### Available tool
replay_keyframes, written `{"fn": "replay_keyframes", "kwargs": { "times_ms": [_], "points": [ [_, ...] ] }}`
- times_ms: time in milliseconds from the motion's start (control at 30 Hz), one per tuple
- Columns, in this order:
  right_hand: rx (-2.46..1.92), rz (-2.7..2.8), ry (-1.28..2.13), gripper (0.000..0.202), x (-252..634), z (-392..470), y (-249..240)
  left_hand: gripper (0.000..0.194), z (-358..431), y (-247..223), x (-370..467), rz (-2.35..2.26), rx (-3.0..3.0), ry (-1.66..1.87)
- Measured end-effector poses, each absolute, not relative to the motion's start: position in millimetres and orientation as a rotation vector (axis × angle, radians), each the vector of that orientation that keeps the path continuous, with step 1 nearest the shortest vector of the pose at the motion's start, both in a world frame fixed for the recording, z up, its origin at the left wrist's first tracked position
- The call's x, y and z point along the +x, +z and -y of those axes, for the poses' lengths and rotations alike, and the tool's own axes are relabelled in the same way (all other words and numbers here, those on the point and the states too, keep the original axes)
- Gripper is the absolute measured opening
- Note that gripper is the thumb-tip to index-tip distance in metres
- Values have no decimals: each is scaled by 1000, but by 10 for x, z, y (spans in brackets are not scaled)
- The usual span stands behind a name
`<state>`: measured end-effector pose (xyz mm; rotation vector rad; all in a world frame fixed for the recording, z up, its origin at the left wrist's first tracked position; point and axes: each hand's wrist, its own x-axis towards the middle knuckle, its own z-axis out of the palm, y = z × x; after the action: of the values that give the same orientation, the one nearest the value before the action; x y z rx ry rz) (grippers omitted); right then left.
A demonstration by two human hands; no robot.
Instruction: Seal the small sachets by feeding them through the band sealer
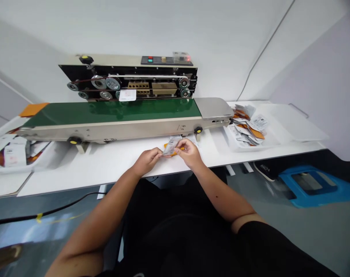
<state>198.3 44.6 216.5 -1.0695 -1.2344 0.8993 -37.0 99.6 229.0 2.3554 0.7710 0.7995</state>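
Note:
Between my two hands, just above the front of the white table, is a small grey printed pouch (170, 146). My left hand (149, 161) pinches its left end. On its right side the fingers of my right hand (189, 153) are closed on it. Something orange lies under or behind the pouch, partly hidden by it. Beyond my hands stands a band sealing machine (129, 82) with a green conveyor belt (111, 111). A white pouch (127, 95) hangs upright at the machine's rollers, over the belt.
On the right, a white bin (241, 148) holds several grey and orange pouches. Another white bin (39, 165) with pouches stands at the left, below the belt's end. A blue plastic stool (310, 198) is on the floor at right, and a black cable (62, 207) runs at left.

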Motion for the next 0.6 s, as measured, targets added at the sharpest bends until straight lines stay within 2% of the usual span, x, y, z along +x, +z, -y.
{"fn": "replay_keyframes", "kwargs": {
  "times_ms": [100, 267, 433, 500, 600],
  "points": [
    [-1094, 1215, 1043, 38, 1936, -450, 2190, 38, -1003, 2256, -389, -726, 2378, 793],
    [-1146, 1304, 1014, 30, 2061, -481, 2475, 36, -1042, 2213, -335, -661, 2472, 756],
    [-1134, 1099, 703, 42, 2659, -948, 3128, 80, -1108, 2153, -167, -710, 2661, 554],
    [-1183, 1016, 584, 43, 2882, -1241, 3340, 79, -1133, 2111, -133, -740, 2693, 477],
    [-1257, 914, 569, 23, 3045, -1655, 3527, 69, -1156, 2045, -127, -742, 2708, 473]
  ]
}}
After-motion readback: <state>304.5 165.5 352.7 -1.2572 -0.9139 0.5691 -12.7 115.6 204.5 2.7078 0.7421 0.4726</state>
